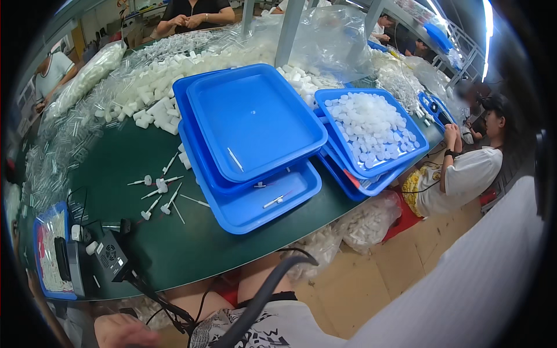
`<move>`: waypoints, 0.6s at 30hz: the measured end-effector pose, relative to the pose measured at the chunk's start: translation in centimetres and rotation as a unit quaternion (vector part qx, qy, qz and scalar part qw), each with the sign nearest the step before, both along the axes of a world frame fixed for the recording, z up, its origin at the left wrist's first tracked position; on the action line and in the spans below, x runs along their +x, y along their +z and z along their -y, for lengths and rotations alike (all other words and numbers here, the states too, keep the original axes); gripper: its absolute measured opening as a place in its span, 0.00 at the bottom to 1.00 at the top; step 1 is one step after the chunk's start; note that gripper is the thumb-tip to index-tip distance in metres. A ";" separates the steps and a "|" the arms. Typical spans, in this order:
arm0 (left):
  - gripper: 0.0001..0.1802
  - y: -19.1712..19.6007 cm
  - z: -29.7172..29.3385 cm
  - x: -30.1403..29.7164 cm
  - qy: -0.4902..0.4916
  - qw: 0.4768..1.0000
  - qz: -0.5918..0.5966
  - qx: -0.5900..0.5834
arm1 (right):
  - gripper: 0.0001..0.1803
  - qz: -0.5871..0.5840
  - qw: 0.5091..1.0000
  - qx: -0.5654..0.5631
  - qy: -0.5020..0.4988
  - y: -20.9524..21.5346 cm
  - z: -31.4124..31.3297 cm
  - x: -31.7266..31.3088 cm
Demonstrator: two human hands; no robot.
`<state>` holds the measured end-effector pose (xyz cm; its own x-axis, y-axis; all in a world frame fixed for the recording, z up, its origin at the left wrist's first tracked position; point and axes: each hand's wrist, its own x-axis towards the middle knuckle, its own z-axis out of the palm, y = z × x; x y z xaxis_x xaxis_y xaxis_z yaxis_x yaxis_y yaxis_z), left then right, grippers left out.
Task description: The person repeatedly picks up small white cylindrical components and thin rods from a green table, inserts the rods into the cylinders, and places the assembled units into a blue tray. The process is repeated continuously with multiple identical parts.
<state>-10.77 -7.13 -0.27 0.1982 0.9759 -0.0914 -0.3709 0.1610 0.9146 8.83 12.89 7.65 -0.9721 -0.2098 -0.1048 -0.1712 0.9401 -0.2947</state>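
Observation:
My left hand is at the lower left edge of the head view, below the table edge. It is smeared by motion, so its fingers do not show clearly, and I see nothing in it. A white ribbed sleeve crosses the lower right; my right hand is out of view. On the green table lie several thin white sticks with round white caps. Beside them stands a stack of blue trays; the top tray holds one thin white stick. A lower tray holds a few small parts.
Another blue tray holds a heap of translucent white discs. A black box with a fan and its cables sit at the near left edge. White foam pieces and clear tubes are heaped behind. Co-workers sit around; a metal post rises behind.

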 end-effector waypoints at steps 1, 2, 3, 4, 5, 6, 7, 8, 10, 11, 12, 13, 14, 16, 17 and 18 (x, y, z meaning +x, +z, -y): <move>0.63 0.2 0.7 0.0 0.003 1.000 0.008 -0.001 | 0.09 0.003 1.000 -0.006 0.003 0.0 0.1 0.0; 0.64 0.2 0.7 0.0 0.005 1.000 0.016 0.008 | 0.09 0.003 1.000 -0.009 0.008 0.1 0.3 -0.1; 0.66 0.1 0.3 0.0 0.006 0.999 0.027 0.021 | 0.09 0.004 1.000 -0.010 0.008 0.1 0.2 -0.1; 0.67 -0.1 -0.1 0.0 0.005 0.999 0.042 0.032 | 0.09 0.004 1.000 -0.010 0.009 0.2 0.2 -0.1; 0.68 -0.1 -0.5 0.1 0.004 0.997 0.056 0.043 | 0.09 0.004 1.000 -0.012 0.010 0.2 0.3 -0.1; 0.70 -0.2 -1.3 0.3 0.002 0.996 0.073 0.055 | 0.09 0.005 1.000 -0.012 0.011 0.4 0.2 0.0; 0.71 0.0 -2.1 0.4 0.003 0.995 0.066 0.076 | 0.10 0.005 1.000 -0.013 0.011 0.6 0.2 0.2; 0.61 0.9 -2.6 0.4 -0.003 0.993 0.016 0.121 | 0.10 0.004 1.000 -0.015 0.011 0.7 0.1 0.2; 0.47 2.9 -4.2 2.5 0.099 0.995 -0.010 -0.013 | 0.10 0.011 1.000 -0.015 0.004 0.7 -0.1 0.3; 0.45 2.9 -4.6 2.7 0.094 0.995 -0.020 -0.018 | 0.10 0.013 1.000 -0.017 0.004 0.9 -0.2 0.3; 0.44 2.8 -4.8 2.7 0.088 0.996 -0.025 -0.016 | 0.10 0.014 1.000 -0.016 0.003 0.9 -0.2 0.4; 0.42 2.6 -4.8 2.7 0.084 0.996 -0.026 -0.014 | 0.10 0.015 1.000 -0.017 0.002 1.0 -0.2 0.4; 0.40 2.2 -4.9 2.8 0.082 0.996 -0.026 -0.011 | 0.11 0.018 1.000 -0.016 0.002 1.1 -0.2 0.5; 0.37 1.6 -4.8 2.6 0.076 0.997 -0.033 -0.006 | 0.11 0.021 1.000 -0.015 -0.001 1.1 0.0 0.3; 0.35 1.3 -4.7 2.4 0.076 0.997 -0.033 -0.004 | 0.11 0.025 1.000 -0.012 -0.002 1.2 0.0 0.2; 0.34 1.1 -4.6 2.4 0.076 0.997 -0.033 0.000 | 0.11 0.032 0.999 -0.006 -0.004 1.3 0.1 0.1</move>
